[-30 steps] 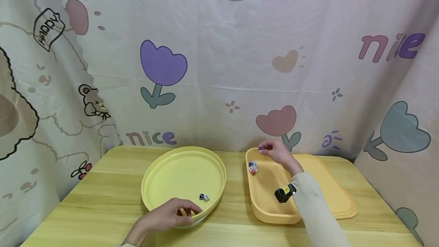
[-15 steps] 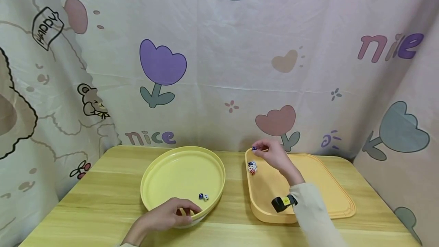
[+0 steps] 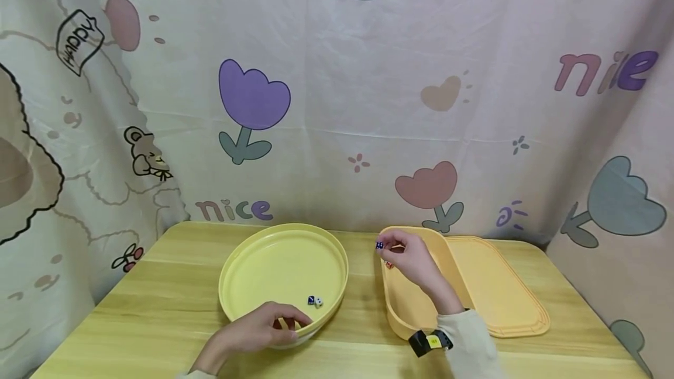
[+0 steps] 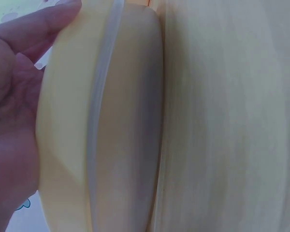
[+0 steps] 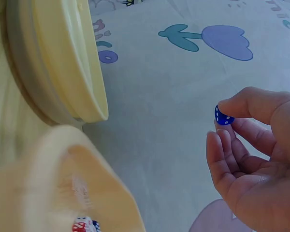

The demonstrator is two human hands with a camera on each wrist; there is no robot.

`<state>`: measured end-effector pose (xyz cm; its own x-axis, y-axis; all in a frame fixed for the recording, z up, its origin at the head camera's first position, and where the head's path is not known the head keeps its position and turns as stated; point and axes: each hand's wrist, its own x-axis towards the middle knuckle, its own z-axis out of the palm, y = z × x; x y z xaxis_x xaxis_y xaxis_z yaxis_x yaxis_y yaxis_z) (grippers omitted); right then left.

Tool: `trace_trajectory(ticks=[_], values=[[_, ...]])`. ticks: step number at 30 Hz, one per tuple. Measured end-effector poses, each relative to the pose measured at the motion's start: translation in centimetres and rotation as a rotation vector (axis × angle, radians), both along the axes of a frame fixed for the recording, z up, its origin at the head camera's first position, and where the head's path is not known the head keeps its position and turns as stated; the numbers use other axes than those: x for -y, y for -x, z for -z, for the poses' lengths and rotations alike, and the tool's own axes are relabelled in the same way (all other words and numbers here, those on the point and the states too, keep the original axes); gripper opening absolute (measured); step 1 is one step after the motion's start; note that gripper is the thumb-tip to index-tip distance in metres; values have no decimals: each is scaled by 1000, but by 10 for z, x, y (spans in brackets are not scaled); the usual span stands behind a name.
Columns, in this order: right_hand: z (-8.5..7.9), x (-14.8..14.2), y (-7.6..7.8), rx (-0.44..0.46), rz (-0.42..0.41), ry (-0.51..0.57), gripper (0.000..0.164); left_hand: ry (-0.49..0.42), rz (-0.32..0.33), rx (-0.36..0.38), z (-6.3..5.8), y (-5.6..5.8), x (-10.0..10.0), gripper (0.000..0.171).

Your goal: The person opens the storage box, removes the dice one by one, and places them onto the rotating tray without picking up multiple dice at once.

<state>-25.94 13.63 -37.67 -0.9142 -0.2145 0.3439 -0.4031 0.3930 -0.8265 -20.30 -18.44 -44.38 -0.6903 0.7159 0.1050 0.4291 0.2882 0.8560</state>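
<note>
My right hand [image 3: 416, 262] pinches a blue die [image 3: 379, 245] with white dots between thumb and fingertips. It is held up at the left rim of the orange rectangular box [image 3: 416, 306]. Inside that box a red die [image 3: 388, 264] shows beneath the hand, which hides the dice around it; the right wrist view also catches a few dice [image 5: 84, 225] there. My left hand [image 3: 255, 329] grips the near rim of the round yellow tray [image 3: 279, 262], fingers curled over the edge. In the tray, a dark blue die [image 3: 310, 300] and a white die [image 3: 318, 302] lie side by side.
An orange lid [image 3: 505, 291] lies on the wooden table [image 3: 158, 303] along the right side of the box. A strip of table separates tray and box. Behind the table hangs a printed curtain [image 3: 337, 98].
Carrying the blue die, my right hand has come left and nearer, from the box's far edge to its left rim, and now covers most dice there. The left hand has stayed put.
</note>
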Motion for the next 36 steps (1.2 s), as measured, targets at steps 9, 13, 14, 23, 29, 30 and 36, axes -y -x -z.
trace_trajectory(ticks=[9, 13, 14, 23, 29, 30, 36], values=[[14, 1, -3, 21, 43, -5, 15, -13, 15, -9, 1, 1, -1, 24], [18, 3, -3, 14, 35, -10, 14, -6, 9, -1, 1, 0, -1, 24], [19, 5, -4, 14, 26, -8, 14, -7, 9, 2, 1, 0, 0, 24], [14, 29, -4, 67, -76, 66, 17, -6, 1, 14, -3, 0, 0, 25], [13, 56, -11, 60, -129, 74, 19, -12, 9, -22, -2, 2, -1, 23], [15, 61, -12, 65, -140, 83, 19, -12, 12, -29, -1, 2, 0, 23], [37, 84, -13, 117, -176, 61, 16, -17, 19, -40, 0, 4, 0, 22]])
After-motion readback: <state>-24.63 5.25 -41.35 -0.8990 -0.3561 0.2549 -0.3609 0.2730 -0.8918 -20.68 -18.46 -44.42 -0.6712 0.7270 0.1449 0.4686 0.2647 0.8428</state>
